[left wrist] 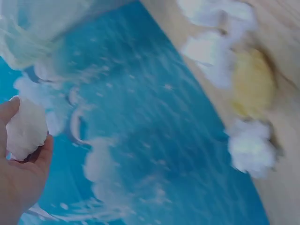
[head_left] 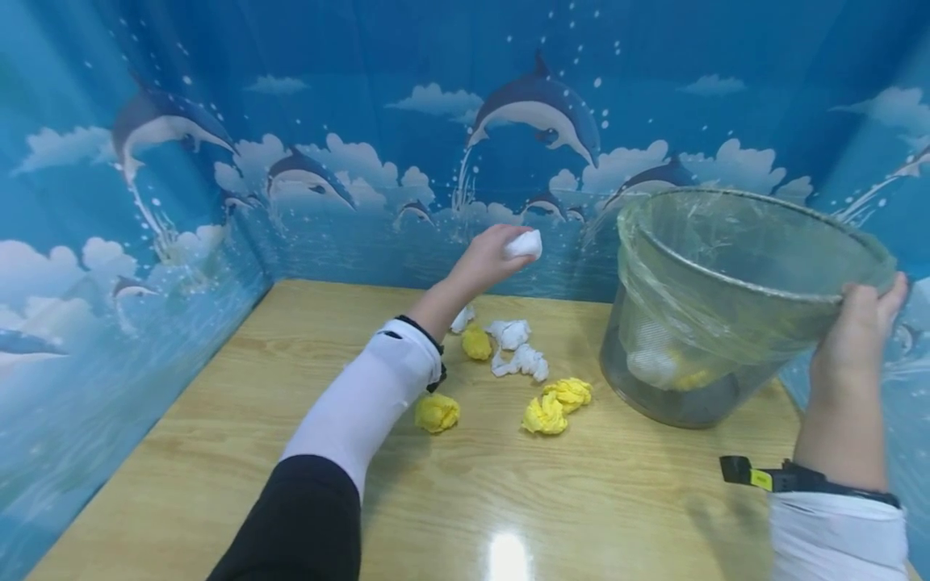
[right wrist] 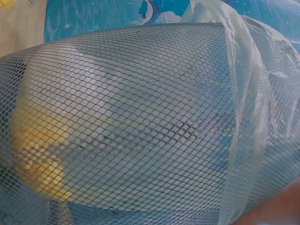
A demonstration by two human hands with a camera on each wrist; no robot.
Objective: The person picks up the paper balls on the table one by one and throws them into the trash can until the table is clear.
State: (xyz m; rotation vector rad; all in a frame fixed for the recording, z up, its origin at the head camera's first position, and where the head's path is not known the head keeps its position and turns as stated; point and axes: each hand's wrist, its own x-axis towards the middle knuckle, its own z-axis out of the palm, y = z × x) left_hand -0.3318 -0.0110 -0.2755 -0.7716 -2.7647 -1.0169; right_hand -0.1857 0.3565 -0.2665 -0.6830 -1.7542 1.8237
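My left hand [head_left: 483, 258] holds a crumpled white paper ball [head_left: 525, 244] in the air, left of the wastebasket. In the left wrist view the ball [left wrist: 28, 129] sits between thumb and fingers. On the right, my right hand [head_left: 853, 339] grips the rim of a mesh wastebasket [head_left: 756, 288], which leans to the right. A thin translucent liner bag [head_left: 657, 303] folds over its rim. Through the mesh, yellow crumpled paper [right wrist: 42, 159] and white crumpled paper [right wrist: 75, 79] show inside at the bottom.
On the wooden table [head_left: 465, 500] lie several paper balls: white ones [head_left: 508, 332] and a yellow one [head_left: 476, 343] toward the back, a yellow one [head_left: 437, 413] nearer, and two more yellow [head_left: 545, 415] beside the basket. A dolphin-print curtain [head_left: 407, 161] encloses the back and sides.
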